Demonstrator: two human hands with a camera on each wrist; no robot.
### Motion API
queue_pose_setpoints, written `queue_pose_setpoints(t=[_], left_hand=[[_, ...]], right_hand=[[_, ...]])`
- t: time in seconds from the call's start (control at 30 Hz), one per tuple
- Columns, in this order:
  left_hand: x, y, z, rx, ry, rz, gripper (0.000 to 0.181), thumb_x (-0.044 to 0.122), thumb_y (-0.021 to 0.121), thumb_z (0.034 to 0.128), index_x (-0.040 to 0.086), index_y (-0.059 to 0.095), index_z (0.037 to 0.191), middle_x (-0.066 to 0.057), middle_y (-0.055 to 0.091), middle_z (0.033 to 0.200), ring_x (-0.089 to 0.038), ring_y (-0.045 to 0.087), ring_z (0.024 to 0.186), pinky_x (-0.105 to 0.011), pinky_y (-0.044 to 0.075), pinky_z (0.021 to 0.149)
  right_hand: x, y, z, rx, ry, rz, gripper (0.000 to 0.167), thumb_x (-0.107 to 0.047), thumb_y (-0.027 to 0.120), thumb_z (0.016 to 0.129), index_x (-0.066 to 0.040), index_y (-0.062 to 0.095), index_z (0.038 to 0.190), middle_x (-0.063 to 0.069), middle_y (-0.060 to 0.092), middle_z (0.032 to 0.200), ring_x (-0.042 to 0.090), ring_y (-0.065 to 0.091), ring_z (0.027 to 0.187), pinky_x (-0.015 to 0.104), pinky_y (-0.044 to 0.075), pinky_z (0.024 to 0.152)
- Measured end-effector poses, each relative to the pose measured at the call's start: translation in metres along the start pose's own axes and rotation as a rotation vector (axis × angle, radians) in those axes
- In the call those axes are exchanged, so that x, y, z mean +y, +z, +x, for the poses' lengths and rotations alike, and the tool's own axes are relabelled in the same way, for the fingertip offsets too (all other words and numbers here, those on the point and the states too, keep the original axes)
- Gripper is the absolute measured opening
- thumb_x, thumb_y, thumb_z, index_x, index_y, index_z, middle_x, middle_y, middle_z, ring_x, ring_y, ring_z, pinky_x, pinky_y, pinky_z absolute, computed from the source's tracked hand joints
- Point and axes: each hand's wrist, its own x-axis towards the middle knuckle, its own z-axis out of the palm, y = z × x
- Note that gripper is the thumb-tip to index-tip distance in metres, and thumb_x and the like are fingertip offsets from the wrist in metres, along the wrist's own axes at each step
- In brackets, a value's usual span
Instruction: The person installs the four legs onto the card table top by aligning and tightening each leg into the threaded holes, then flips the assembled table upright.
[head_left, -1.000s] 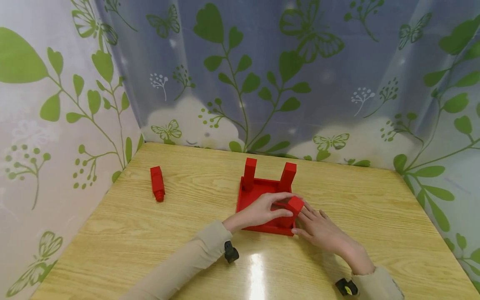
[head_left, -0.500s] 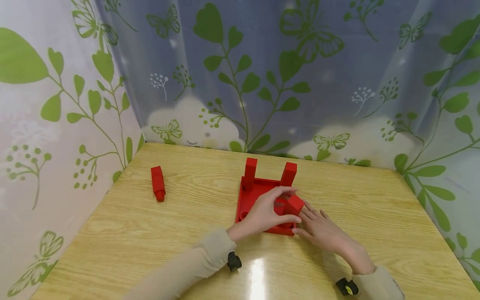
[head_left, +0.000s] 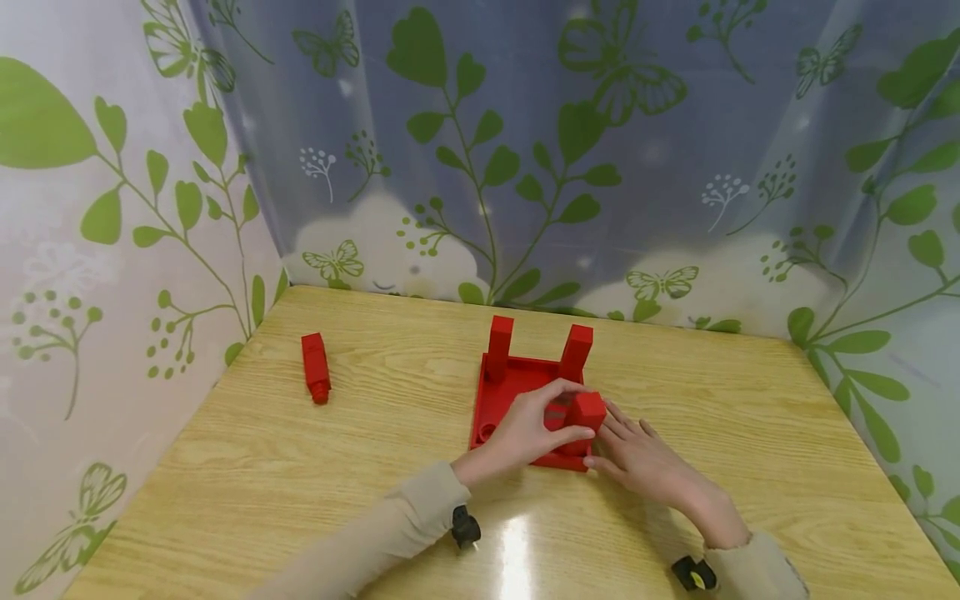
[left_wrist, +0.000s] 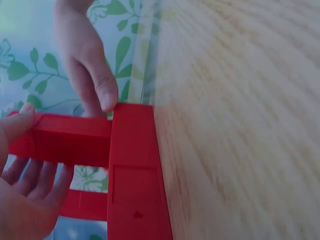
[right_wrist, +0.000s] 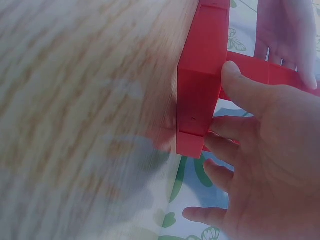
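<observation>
turned slightly since earlier: red square leg (head_left: 588, 410), upright at near right corner of red tray-like base (head_left: 498, 403); pinching leg with left hand (head_left: 521, 429); touching base's right side with straight-fingered right hand (head_left: 641, 462).

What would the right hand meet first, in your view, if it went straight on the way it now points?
The right hand would probably meet the side of the red tray first, which it seems to touch already. The red post in the left hand looks next, but depth is unclear.
</observation>
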Motion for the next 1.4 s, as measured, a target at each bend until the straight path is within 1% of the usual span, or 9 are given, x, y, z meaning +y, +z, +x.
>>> queue_pose_setpoints(t=[0.3,0.7,0.8,0.97,1.07,1.13,1.2,1.3,1.4], left_hand=[[-0.007,-0.017,0.009,-0.209,0.034,-0.033,0.047,0.02,0.073,0.095,0.011,0.057,0.138,-0.002,0.067,0.13,-0.009,0.062,0.12,-0.024,0.048,0.105],[-0.007,-0.026,0.015,-0.355,0.029,-0.063,0.052,0.017,0.067,0.099,0.009,0.049,0.146,-0.004,0.061,0.138,-0.008,0.056,0.126,-0.021,0.045,0.107],[-0.004,-0.023,0.013,-0.298,0.042,-0.035,0.059,0.021,0.074,0.0946,0.011,0.049,0.147,0.0,0.062,0.136,-0.006,0.058,0.123,-0.021,0.047,0.104],[0.003,-0.007,0.006,-0.056,0.066,0.155,0.066,0.034,0.084,0.0847,0.014,0.053,0.14,0.004,0.063,0.132,-0.006,0.06,0.117,-0.024,0.05,0.1],[0.007,-0.001,0.003,0.042,0.044,0.194,0.062,0.034,0.086,0.0824,0.015,0.055,0.132,0.003,0.063,0.127,-0.009,0.062,0.112,-0.023,0.053,0.095],[0.008,0.002,0.002,0.068,0.032,0.178,0.058,0.032,0.086,0.0824,0.014,0.056,0.128,0.002,0.064,0.123,-0.01,0.063,0.107,-0.02,0.054,0.09],[0.008,0.003,0.002,0.066,0.021,0.139,0.055,0.028,0.086,0.0828,0.013,0.057,0.127,0.001,0.065,0.121,-0.01,0.064,0.105,-0.016,0.054,0.087],[0.007,0.001,0.002,0.039,0.015,0.069,0.053,0.023,0.085,0.084,0.012,0.057,0.127,-0.001,0.067,0.122,-0.009,0.066,0.106,-0.018,0.055,0.088],[0.004,-0.003,0.003,-0.001,0.014,0.038,0.051,0.022,0.083,0.0863,0.013,0.057,0.129,0.0,0.068,0.124,-0.008,0.066,0.11,-0.022,0.054,0.094]], right_hand=[[-0.001,-0.002,0.0,-0.008,0.003,0.007,0.07,-0.044,0.057,0.102,0.001,0.042,0.153,0.023,0.036,0.159,0.046,0.023,0.15,0.078,0.026,0.107],[-0.002,-0.002,0.0,-0.016,0.008,0.014,0.071,-0.045,0.055,0.103,0.002,0.04,0.153,0.024,0.034,0.16,0.047,0.023,0.15,0.077,0.025,0.108],[-0.002,-0.002,0.0,-0.016,0.005,0.008,0.07,-0.045,0.055,0.103,0.001,0.041,0.153,0.024,0.034,0.16,0.046,0.022,0.15,0.077,0.025,0.108],[-0.002,-0.002,0.0,-0.008,0.001,0.016,0.069,-0.045,0.055,0.103,0.001,0.042,0.152,0.025,0.036,0.158,0.047,0.023,0.149,0.078,0.025,0.108],[-0.002,-0.002,-0.001,-0.006,-0.002,0.02,0.068,-0.045,0.055,0.103,0.002,0.045,0.15,0.027,0.036,0.157,0.048,0.024,0.148,0.078,0.025,0.107],[-0.002,-0.002,-0.001,-0.009,0.002,0.023,0.067,-0.045,0.055,0.103,0.002,0.047,0.149,0.027,0.036,0.157,0.048,0.024,0.149,0.078,0.024,0.108],[-0.001,-0.002,-0.001,-0.009,0.005,0.024,0.068,-0.045,0.055,0.102,0.002,0.045,0.15,0.026,0.035,0.158,0.047,0.023,0.149,0.078,0.024,0.108],[-0.001,-0.001,-0.001,-0.008,0.011,0.027,0.071,-0.045,0.056,0.102,0.001,0.04,0.153,0.024,0.033,0.16,0.046,0.023,0.15,0.078,0.024,0.108],[0.0,-0.001,0.0,-0.003,0.005,0.014,0.073,-0.046,0.056,0.102,0.001,0.038,0.155,0.022,0.032,0.161,0.045,0.023,0.15,0.079,0.026,0.107]])
